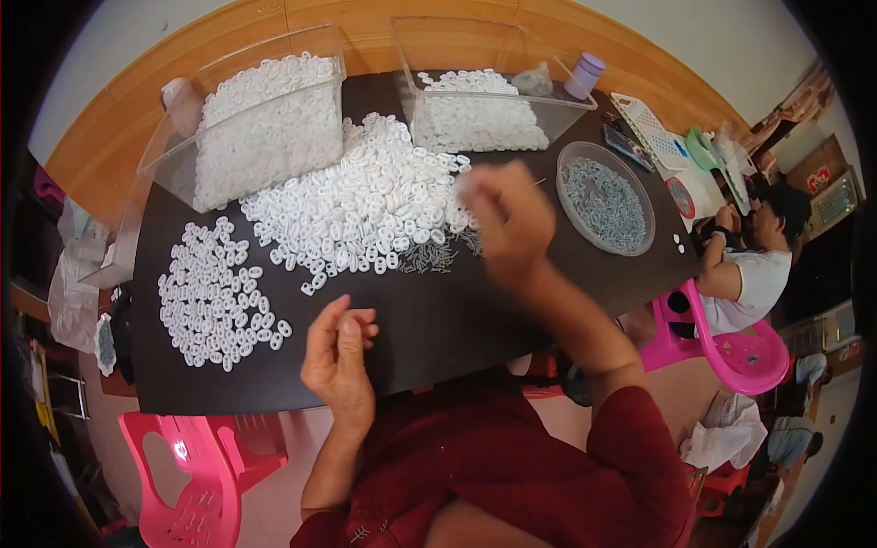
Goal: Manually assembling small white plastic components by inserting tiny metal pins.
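Note:
Small white oval plastic pieces with holes form a large heap (365,196) in the middle of the dark table. A smaller, spread-out group of the same pieces (215,301) lies to the left. My right hand (516,219), blurred, is over the right edge of the heap with its fingers pinched; what they hold is unclear. Below it, a little pile of grey screws (427,258) touches the heap. Near the table's front edge my left hand (343,356) is raised, its fingers curled and thumb up against them; anything inside is hidden.
Two clear plastic bins, one at left (343,110) and one at right (574,117), hold more white pieces. A round tray (650,224) of grey screws stands at right, by a phone (628,146) and a purple-lidded container (585,75). Another person (758,274) sits beyond; pink chairs (192,475) flank the table.

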A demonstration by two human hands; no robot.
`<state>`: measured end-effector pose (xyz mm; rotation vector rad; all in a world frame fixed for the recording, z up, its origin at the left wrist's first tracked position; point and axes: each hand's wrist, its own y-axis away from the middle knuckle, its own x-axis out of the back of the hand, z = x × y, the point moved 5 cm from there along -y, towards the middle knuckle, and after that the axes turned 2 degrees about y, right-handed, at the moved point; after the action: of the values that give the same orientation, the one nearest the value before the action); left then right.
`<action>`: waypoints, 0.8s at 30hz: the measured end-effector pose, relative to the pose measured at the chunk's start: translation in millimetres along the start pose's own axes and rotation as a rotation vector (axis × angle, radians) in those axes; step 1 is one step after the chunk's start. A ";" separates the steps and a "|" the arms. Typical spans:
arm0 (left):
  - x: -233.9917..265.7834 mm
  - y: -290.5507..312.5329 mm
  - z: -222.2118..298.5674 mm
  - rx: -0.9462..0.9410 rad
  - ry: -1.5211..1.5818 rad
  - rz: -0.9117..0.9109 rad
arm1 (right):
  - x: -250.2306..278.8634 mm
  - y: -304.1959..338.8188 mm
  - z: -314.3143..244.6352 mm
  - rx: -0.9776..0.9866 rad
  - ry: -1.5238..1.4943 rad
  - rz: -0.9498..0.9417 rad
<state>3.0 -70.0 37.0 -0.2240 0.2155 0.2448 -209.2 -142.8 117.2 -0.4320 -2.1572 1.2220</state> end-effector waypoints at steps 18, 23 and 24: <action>20.5 -59.8 7.3 -0.793 -1.326 -0.179 | -11.0 -44.9 26.1 0.337 0.369 -0.117; 18.1 -64.8 -7.7 -0.761 -1.440 -0.257 | -14.9 -23.5 -0.2 0.334 0.194 -0.209; 17.8 -64.6 -7.3 -0.762 -1.439 -0.259 | -16.1 -19.6 -3.9 0.332 0.197 -0.209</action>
<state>35.5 -129.1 38.3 -0.7605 -1.3521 0.1706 -194.1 -159.3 129.8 -0.1711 -1.7442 1.3267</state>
